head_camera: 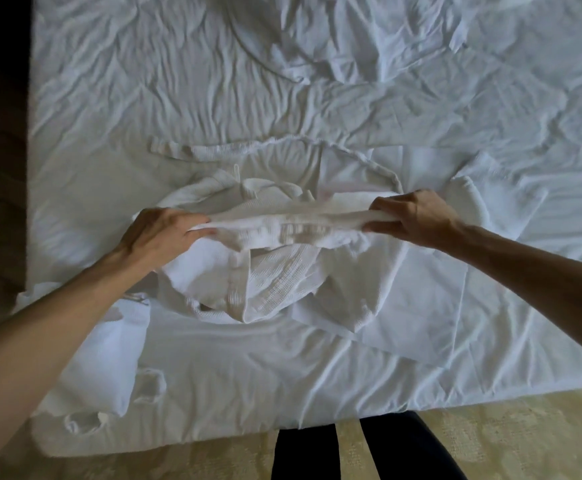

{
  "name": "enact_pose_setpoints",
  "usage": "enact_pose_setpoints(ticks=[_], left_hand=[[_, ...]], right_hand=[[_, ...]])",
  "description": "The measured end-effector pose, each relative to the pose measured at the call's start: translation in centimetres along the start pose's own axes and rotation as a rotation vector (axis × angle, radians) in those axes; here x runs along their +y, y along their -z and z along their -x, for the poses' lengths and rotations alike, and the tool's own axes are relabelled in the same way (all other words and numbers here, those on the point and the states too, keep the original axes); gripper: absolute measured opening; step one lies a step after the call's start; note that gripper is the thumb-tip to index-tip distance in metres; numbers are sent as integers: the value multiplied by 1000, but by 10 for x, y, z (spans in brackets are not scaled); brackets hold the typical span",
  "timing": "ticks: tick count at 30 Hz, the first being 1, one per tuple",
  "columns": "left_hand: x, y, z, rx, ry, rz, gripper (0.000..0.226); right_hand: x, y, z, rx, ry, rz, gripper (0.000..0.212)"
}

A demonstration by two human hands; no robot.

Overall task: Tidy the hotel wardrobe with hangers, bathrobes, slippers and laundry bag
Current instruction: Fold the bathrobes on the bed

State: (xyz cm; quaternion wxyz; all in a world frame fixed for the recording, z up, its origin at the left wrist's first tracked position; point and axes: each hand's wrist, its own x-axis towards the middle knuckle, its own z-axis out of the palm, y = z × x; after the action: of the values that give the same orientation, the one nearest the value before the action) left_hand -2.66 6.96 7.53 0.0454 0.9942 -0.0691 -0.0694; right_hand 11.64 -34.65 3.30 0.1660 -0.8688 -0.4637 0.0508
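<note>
The step in hand looks like folding a bathrobe (275,271) on the bed (213,98), ahead of putting it back in the wardrobe, which is not in view. The white waffle-weave bathrobe lies bunched on the rumpled white sheet, near the bed's near edge and roughly midway along it. Both hands hold a stretch of its cloth taut, lifted a little above the rest of the garment.

The left hand (159,232) grips the left end of that raised band, its fingers (199,230) curled round the fabric with the thumb tucked under. The right hand (417,216) grips the right end the same way, knuckles up, fingers wrapped over the cloth. The stretch between them is blurred, so I cannot tell whether it is a collar, a hem or a sleeve edge.

Beyond the bathrobe, farther up the bed, its belt (282,147) trails in a loose arc across the sheet. Left of the bathrobe, at the bed's near left corner, lies a second heap of white cloth (102,351) with looped parts; it may be another robe or the laundry bag, but I cannot say which. The person's dark trouser legs (404,448) stand on pale patterned carpet (525,431) just below the bed's edge.

By my reading the fold is early: the garment is still crumpled under the raised edge. The next move likely calls for keeping the edge taut and level, then laying it flat so the panels square up before folding over.
</note>
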Motion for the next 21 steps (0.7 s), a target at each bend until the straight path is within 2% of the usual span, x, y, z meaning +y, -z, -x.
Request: enact_pose_setpoints(ticks=[2, 4, 6, 8, 10, 16, 19, 21], left_hand=[[7, 37, -4, -83, 130, 15, 44], [13, 77, -15, -235, 242, 34, 35], [20, 121, -27, -411, 312, 21, 31], [25, 164, -37, -438, 366, -3, 36], [28, 216, -45, -344, 422, -32, 37], [42, 385, -58, 97, 625, 0, 34], [57, 463, -53, 281, 689, -38, 28], [71, 516, -45, 403, 719, -45, 28]], right_hand=[[6, 38, -12, 13, -50, 31, 35], [10, 84, -29, 24, -184, 8, 44], [11, 134, -45, 2, -241, -12, 34], [7, 188, -61, 2, -223, 14, 24], [2, 245, -73, 34, -220, 71, 25], [-17, 405, -105, 161, -251, 228, 43], [-36, 480, -116, 285, -232, 308, 60], [-51, 530, -121, 369, -235, 376, 59]])
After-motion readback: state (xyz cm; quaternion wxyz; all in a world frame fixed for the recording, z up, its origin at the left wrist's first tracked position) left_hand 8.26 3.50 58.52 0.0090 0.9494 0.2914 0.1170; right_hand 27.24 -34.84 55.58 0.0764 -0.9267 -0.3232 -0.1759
